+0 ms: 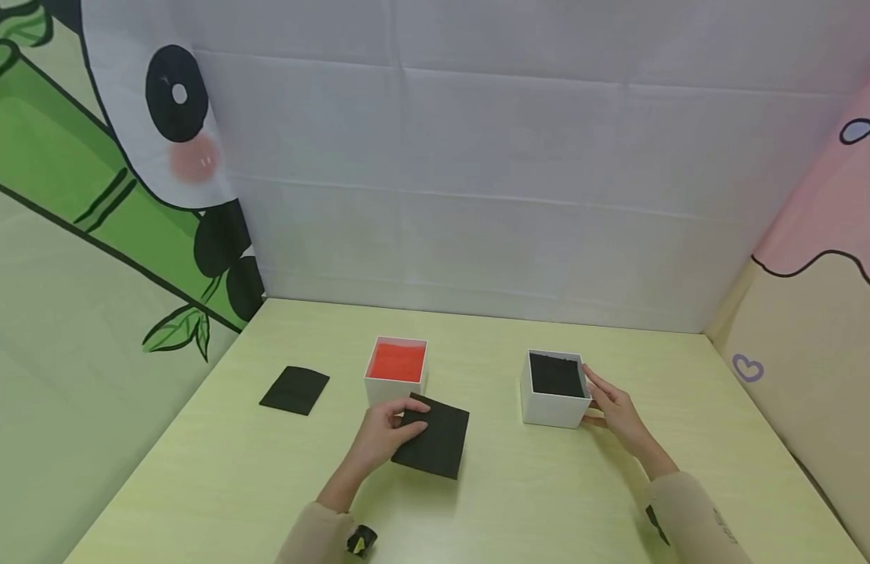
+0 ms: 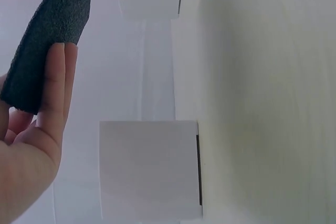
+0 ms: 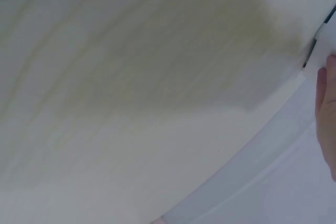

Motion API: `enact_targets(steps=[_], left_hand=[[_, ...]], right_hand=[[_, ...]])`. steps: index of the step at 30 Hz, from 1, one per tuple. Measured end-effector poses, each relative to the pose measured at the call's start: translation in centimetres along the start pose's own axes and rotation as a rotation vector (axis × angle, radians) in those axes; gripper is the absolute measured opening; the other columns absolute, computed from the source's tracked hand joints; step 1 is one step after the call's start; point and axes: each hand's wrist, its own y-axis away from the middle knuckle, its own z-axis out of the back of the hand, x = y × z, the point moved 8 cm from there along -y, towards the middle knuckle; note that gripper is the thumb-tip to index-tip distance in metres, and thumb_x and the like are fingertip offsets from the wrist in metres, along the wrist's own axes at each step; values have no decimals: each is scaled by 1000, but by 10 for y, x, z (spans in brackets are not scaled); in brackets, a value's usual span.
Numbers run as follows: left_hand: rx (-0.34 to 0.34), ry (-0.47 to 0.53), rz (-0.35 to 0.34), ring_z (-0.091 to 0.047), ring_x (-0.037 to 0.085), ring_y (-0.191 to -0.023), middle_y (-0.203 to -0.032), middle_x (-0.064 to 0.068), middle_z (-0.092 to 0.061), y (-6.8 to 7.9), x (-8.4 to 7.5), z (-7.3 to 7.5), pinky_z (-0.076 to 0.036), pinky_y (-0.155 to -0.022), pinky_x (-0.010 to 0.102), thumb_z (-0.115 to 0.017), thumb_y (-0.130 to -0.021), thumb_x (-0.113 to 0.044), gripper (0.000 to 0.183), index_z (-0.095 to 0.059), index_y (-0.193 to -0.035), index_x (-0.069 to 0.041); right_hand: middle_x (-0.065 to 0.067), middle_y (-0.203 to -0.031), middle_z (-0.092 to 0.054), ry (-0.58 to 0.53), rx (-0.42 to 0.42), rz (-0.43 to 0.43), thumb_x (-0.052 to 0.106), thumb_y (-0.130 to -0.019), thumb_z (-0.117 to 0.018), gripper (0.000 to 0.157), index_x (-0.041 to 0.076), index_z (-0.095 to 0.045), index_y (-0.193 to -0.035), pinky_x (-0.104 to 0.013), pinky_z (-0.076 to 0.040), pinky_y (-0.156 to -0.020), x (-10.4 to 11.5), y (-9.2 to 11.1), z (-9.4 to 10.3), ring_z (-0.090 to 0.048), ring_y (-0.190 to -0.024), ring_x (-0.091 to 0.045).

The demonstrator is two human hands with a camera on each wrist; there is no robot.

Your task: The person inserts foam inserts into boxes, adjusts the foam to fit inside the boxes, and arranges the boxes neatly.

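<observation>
My left hand [image 1: 380, 435] pinches a thin black foam square [image 1: 435, 440] between thumb and fingers, holding it raised over the table. In the left wrist view the foam square [image 2: 55, 30] shows its rough texture and thickness. On the right stands a white box [image 1: 553, 410] with black material [image 1: 556, 374] inside. My right hand [image 1: 621, 415] rests with nearly straight fingers against that box's right side. The right wrist view catches the right hand [image 3: 327, 114] only partly, at the edge. Behind my left hand is another white box [image 1: 387, 391] with red material [image 1: 398, 362] inside.
A second black square [image 1: 295, 390] lies flat on the pale wooden table [image 1: 491, 509], left of the box with red in it. White cloth [image 1: 505, 196] hangs behind the table. Printed cloths stand at the left and right sides.
</observation>
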Motion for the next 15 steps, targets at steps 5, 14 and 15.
enact_targets(steps=[5, 14, 15], left_hand=[[-25, 16, -18, -50, 13, -55, -96, 14, -61, -6, -5, -4, -44, -52, 19, -66, -77, 3, 22, -65, -99, 0], [-16, 49, -38, -61, 23, -81, -108, 18, -58, -14, -17, -15, -51, -67, 26, -66, -79, -2, 30, -62, -109, 1], [-14, 46, -43, -61, 24, -82, -108, 18, -58, -16, -18, -16, -51, -68, 26, -66, -80, -2, 31, -62, -110, 1]], right_hand=[[-29, -137, -25, 5, 5, 1, 24, -97, -39, 53, 6, -18, -142, -40, -48, -76, 0, 0, 0, -57, -85, -4], [-29, -137, -25, 10, 7, -1, 23, -97, -38, 52, 6, -18, -142, -40, -48, -76, -1, -1, 0, -57, -85, -4], [-29, -137, -25, 9, 7, -1, 22, -97, -38, 52, 6, -18, -142, -40, -48, -76, -1, -1, 0, -57, -85, -4]])
